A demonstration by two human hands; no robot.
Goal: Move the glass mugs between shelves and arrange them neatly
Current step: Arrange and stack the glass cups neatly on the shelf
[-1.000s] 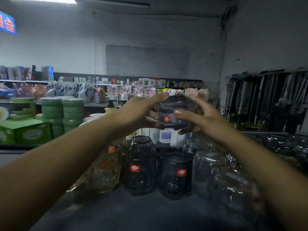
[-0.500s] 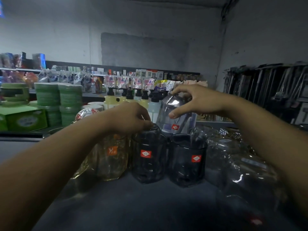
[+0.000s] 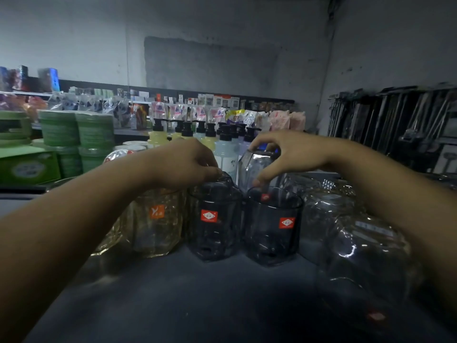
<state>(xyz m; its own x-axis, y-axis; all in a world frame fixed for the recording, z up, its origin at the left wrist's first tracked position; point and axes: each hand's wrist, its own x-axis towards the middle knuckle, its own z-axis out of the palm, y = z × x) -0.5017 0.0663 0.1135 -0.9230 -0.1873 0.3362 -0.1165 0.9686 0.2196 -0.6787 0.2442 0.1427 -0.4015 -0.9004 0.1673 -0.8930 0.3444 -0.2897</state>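
On shelf (image 3: 197, 293), 1 o'clock of dark mug (image 3: 212, 219): clear mug (image 3: 252, 167), now down from mid-air, nearly seated in back row; right hand (image 3: 294, 154) clawed over top, gripping. Left hand (image 3: 183, 162), off it, curled at dark mug rim; grip unclear.

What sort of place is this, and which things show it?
Probably a small shop: labelled glass mugs in rows, pump bottles behind them, rows of packaged goods beyond.
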